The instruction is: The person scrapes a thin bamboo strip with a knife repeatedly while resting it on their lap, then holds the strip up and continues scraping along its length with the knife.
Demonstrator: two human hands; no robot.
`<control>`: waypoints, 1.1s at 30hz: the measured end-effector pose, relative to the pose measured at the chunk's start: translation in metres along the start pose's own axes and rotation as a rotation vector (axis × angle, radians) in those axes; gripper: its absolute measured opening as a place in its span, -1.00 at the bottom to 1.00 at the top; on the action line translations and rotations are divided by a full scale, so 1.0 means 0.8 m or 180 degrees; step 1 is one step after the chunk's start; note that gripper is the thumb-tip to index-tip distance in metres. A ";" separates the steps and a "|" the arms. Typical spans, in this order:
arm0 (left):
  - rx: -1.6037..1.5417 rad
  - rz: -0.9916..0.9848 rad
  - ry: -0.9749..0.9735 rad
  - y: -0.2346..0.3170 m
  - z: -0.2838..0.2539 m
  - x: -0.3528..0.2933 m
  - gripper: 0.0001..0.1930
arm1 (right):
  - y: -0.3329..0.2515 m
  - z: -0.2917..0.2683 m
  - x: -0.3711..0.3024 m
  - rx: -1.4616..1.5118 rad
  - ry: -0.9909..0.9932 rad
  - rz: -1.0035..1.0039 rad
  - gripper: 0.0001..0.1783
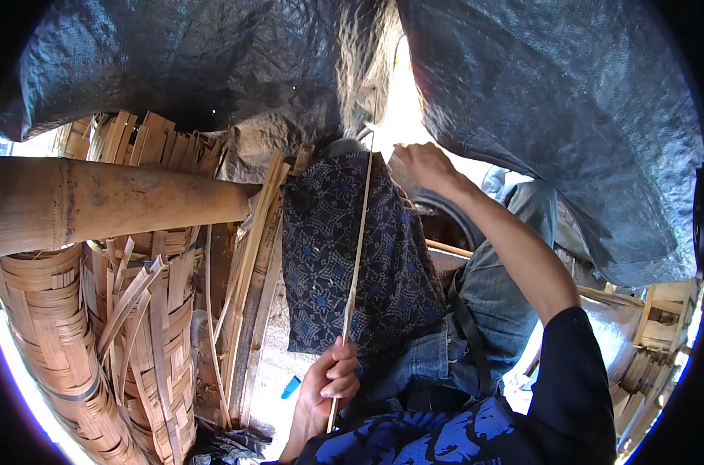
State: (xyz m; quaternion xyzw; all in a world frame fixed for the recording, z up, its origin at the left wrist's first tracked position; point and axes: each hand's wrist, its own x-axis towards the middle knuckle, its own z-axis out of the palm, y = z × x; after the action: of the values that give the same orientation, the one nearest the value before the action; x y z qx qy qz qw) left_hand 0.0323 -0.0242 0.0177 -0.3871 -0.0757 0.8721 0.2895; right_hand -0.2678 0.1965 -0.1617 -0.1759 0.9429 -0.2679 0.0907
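Note:
A long, thin bamboo strip [360, 256] runs away from me over a dark patterned cloth [313, 256] spread across my leg. My left hand [333, 377] is closed around its near end, fingers curled, with a short tail poking out below. Beyond the cloth, my right hand [428, 165] is closed beside the strip's far end, its arm stretched forward. Bright glare there hides what its fingers grip. Part of the cloth rests on my jeans [491, 287].
A thick bamboo pole [135, 203] juts in from the left, above rolled woven bamboo [50, 325]. Split bamboo slats [247, 287] lean beside the cloth. Dark plastic sheeting [553, 116] hangs ahead. A small blue object [291, 387] lies near my left hand.

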 end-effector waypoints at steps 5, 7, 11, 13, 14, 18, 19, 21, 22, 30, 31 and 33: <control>0.0507 0.0087 0.0242 0.010 -0.004 0.003 -0.73 | -0.080 -0.037 -0.060 0.1131 -0.0272 0.0332 -0.45; 0.0588 0.0093 0.0246 0.015 0.002 0.010 -0.73 | -0.108 -0.045 -0.102 0.1039 -0.0889 0.0001 -0.47; 0.0892 0.0042 0.0465 0.020 0.009 0.016 -0.71 | -0.115 -0.031 -0.138 0.0969 -0.0014 -0.0928 -0.50; 0.1593 0.0227 0.0769 0.015 0.021 0.013 -0.69 | -0.115 -0.039 -0.128 0.0647 -0.0599 -0.0222 -0.55; 0.1858 0.0271 0.0905 0.014 0.023 0.010 -0.67 | -0.106 -0.031 -0.119 0.0530 -0.0438 -0.0339 -0.53; 0.2541 0.0567 0.1083 0.002 0.030 0.004 -0.67 | -0.081 -0.026 -0.072 0.0254 -0.0698 -0.0011 -0.42; 0.2564 0.0539 0.1079 0.001 0.029 0.005 -0.66 | -0.068 -0.028 -0.060 0.0343 -0.0500 0.0194 -0.43; 0.2586 0.0523 0.1059 0.004 0.029 0.010 -0.66 | -0.047 -0.035 -0.055 0.0045 0.0464 -0.0591 -0.43; 0.2528 0.0512 0.1032 0.005 0.023 0.010 -0.66 | -0.061 -0.039 -0.059 0.0065 0.0428 -0.0646 -0.43; 0.3242 0.0737 0.1187 0.005 0.020 0.026 -0.65 | -0.102 -0.027 -0.141 -0.0027 0.0443 -0.1292 -0.46; 0.3577 0.0848 0.1378 0.000 0.023 0.026 -0.65 | -0.101 -0.028 -0.132 -0.0024 0.0452 -0.1269 -0.46; 0.3737 0.0937 0.1386 -0.004 0.022 0.021 -0.65 | -0.095 -0.034 -0.099 0.0372 -0.0767 0.0204 -0.48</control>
State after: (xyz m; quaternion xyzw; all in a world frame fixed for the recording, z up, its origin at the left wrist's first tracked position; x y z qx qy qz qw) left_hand 0.0120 -0.0102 0.0206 -0.3388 0.5286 0.7005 0.3391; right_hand -0.1799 0.1788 -0.0920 -0.1710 0.9131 -0.2963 0.2219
